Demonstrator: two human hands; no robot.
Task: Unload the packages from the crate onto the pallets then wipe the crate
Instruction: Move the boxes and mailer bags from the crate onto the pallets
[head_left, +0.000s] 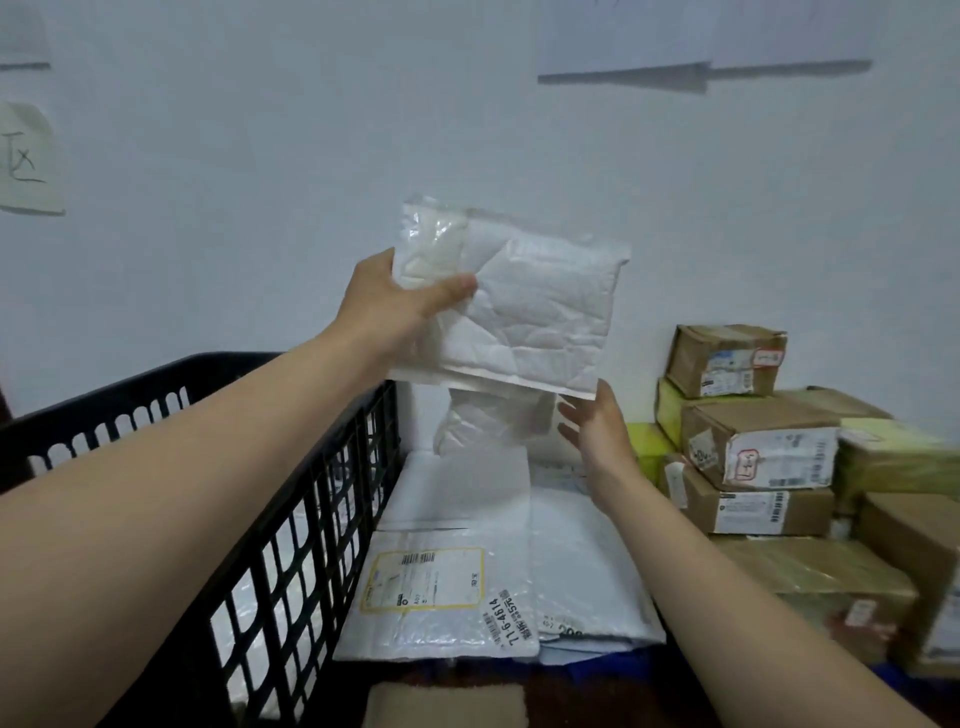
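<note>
Padded white package (524, 306) is hanging in the air, the left hand (395, 301) pinching its edge, the right hand (597, 431) hovering open-fingered just under its lower corner. Below, white mailers (467, 571) are lying stacked between the black crate (311, 493) and piled cardboard boxes (753, 415).

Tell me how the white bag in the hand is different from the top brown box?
The white bag is flat and crinkled; the top brown box is blocky. The white bag is held up by the left hand; the top brown box rests on other boxes. Both look like parcels.
</note>
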